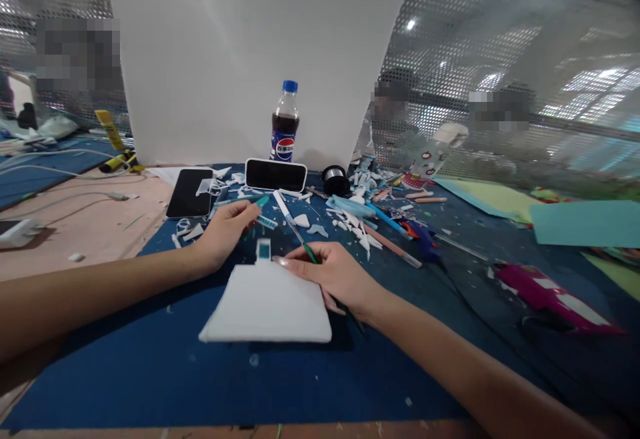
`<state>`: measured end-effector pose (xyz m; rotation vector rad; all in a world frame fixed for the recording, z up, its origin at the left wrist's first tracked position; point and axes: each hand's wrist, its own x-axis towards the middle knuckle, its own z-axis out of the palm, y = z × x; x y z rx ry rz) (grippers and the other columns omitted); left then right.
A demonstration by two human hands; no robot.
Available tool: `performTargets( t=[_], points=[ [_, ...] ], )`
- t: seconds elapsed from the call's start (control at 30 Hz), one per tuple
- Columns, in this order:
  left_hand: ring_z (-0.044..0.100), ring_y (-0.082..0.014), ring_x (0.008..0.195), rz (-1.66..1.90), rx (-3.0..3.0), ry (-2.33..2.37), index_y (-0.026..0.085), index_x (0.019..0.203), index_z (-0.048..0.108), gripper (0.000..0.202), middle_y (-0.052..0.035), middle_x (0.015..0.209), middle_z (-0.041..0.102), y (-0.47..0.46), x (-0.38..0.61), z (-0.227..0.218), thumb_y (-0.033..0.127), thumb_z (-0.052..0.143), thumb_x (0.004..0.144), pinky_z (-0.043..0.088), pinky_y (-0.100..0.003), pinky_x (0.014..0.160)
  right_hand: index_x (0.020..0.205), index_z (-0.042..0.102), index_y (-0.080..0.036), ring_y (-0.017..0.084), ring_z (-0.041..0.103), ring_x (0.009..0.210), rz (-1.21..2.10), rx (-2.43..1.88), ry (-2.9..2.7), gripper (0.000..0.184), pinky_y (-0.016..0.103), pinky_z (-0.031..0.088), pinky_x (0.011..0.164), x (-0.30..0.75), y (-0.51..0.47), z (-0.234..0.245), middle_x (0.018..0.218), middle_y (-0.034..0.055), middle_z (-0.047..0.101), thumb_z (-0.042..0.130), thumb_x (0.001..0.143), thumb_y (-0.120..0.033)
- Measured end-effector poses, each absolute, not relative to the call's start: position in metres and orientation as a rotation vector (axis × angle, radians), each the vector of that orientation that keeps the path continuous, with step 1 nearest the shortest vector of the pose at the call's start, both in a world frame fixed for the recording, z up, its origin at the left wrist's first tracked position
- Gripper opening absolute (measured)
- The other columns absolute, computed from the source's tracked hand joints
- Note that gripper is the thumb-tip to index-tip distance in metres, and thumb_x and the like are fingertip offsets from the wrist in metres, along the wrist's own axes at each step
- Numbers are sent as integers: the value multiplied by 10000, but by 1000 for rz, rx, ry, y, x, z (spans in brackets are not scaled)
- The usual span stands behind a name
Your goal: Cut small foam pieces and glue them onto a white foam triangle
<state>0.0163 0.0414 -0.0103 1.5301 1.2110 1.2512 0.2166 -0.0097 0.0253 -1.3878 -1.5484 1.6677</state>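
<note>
My right hand (333,272) is closed on the edge of a white foam board piece (267,309) shaped like a trapezoid. Across the same hand runs a slim green-handled tool (311,252) with a metal shaft and pale tip; its exact kind is unclear. On the board's top edge stands a small white-framed tab (263,250) with a teal middle. Beyond it, my left hand (231,229) pinches a small teal piece (262,202). A white-and-teal striped strip (267,222) sits by those fingertips, and whether they grip it too cannot be told.
Foam scraps (367,189) litter the blue mat (200,386). A propped phone (276,175), a cola bottle (286,126), a flat phone (191,192) and a wire spool (335,180) stand behind. On the right lie a glue gun (425,239) and a magenta tool (555,296).
</note>
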Motion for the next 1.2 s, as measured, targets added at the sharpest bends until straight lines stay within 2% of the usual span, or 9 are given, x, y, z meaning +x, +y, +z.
performTargets(
  t=[0.1, 0.23, 0.3, 0.37, 0.47, 0.63, 0.87, 1.07, 1.2],
  points=[
    [265, -92, 463, 1365, 1511, 1274, 212, 598, 333, 373, 64, 534, 298, 41, 14, -10, 434, 500, 846, 223, -249, 440, 926, 672, -143, 45, 441, 286, 1616, -1343, -1585, 210, 175, 316, 292, 214, -14, 27, 522, -33, 584, 659, 823, -325],
    [307, -91, 483, 1370, 1605, 1266, 202, 581, 356, 366, 56, 529, 348, 33, 16, -4, 393, 506, 855, 272, -238, 465, 1186, 619, -208, 77, 568, 371, 1662, -1217, -1669, 424, 177, 393, 326, 212, -20, 26, 727, 11, 678, 670, 804, -385],
    [323, -91, 492, 1342, 1662, 1242, 197, 574, 369, 358, 54, 529, 363, 29, 17, -1, 368, 493, 863, 288, -231, 478, 1142, 639, -212, 82, 580, 365, 1567, -1236, -1719, 400, 182, 390, 309, 212, -22, 26, 804, 30, 691, 648, 809, -432],
    [330, -91, 496, 1314, 1705, 1226, 197, 573, 372, 351, 52, 528, 368, 26, 18, 0, 351, 471, 873, 294, -229, 484, 1008, 655, -179, 55, 528, 308, 1392, -1296, -1729, 341, 189, 379, 287, 215, -22, 27, 835, 42, 692, 599, 836, -469],
    [317, -92, 493, 1258, 1760, 1207, 200, 577, 361, 354, 56, 528, 349, 24, 20, 1, 354, 452, 882, 280, -231, 477, 892, 579, -166, 10, 430, 245, 1269, -1321, -1660, 350, 184, 344, 254, 219, -18, 29, 856, 46, 694, 565, 850, -514],
    [307, -94, 507, 1098, 1884, 1127, 195, 583, 373, 362, 59, 548, 327, 23, 22, 0, 390, 484, 868, 260, -235, 480, 816, 504, -175, 10, 395, 218, 1565, -1239, -1639, 353, 185, 336, 225, 216, -10, 26, 829, 40, 710, 625, 813, -507],
    [315, -94, 519, 967, 1939, 1008, 191, 600, 378, 401, 52, 570, 340, 22, 22, 1, 468, 455, 880, 277, -230, 487, 747, 486, -182, 37, 406, 209, 1632, -1226, -1620, 205, 171, 309, 223, 207, -12, 27, 612, -27, 659, 552, 896, -307],
    [375, -104, 503, 926, 1898, 993, 193, 644, 428, 395, 40, 575, 385, 26, 21, -4, 505, 402, 885, 342, -234, 477, 741, 486, -182, 21, 418, 224, 1651, -1128, -1635, 266, 163, 341, 236, 213, -12, 24, 765, -4, 698, 612, 850, -390],
    [436, -131, 582, 1048, 1900, 1158, 194, 715, 484, 290, 21, 645, 440, 35, 18, -8, 407, 418, 902, 378, -255, 550, 748, 504, -173, 2, 408, 233, 1667, -1114, -1608, 331, 156, 360, 249, 216, -10, 22, 854, 44, 726, 635, 821, -468]
  ],
)
